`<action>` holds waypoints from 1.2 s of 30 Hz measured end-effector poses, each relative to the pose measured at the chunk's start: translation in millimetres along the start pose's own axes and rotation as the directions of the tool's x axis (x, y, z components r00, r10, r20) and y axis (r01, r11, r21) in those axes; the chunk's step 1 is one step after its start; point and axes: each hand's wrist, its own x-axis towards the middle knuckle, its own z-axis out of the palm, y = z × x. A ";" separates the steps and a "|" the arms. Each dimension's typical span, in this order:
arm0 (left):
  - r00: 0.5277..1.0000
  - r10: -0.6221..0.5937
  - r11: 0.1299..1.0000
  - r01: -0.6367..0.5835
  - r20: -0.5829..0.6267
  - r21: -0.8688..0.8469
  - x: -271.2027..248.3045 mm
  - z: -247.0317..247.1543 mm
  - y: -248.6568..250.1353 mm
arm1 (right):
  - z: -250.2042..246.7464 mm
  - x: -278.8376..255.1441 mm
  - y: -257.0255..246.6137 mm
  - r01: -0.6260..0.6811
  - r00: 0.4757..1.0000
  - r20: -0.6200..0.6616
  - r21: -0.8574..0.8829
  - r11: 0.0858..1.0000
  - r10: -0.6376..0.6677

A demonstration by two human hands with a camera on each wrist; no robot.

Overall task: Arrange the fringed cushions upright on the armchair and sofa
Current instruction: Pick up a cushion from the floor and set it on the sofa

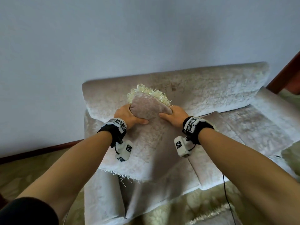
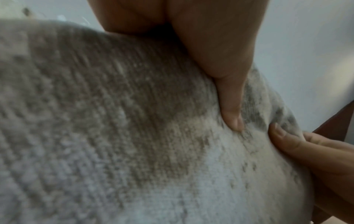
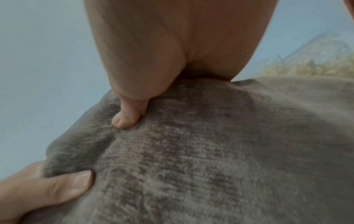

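A fringed cushion [image 1: 150, 105] is being stood up against the backrest [image 1: 203, 93] of the armchair [image 1: 162, 176].

The cushion is gripped at its lower corners: the left hand [image 1: 128, 116] is curled round the left corner with its thumb pressed into the front face, and the right hand [image 1: 174, 115] is curled round the right corner the same way; both thumbs are seen dug into the plush fabric in the wrist views. The cushion is held over a loose throw [image 1: 146, 151] draped on the seat, its fringe [image 1: 146, 93] uppermost and leaning toward the backrest. The placing step is judged to be under way. Next, the lower edge should be seated firmly and the top leaned back before the grip is eased, or the cushion may slump forward.
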 end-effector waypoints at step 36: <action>0.957 -0.277 0.921 0.291 -0.088 0.260 339.3 139.3 -169.7 | 173.7 375.9 183.9 -0.177 0.970 0.189 0.128 0.976 0.151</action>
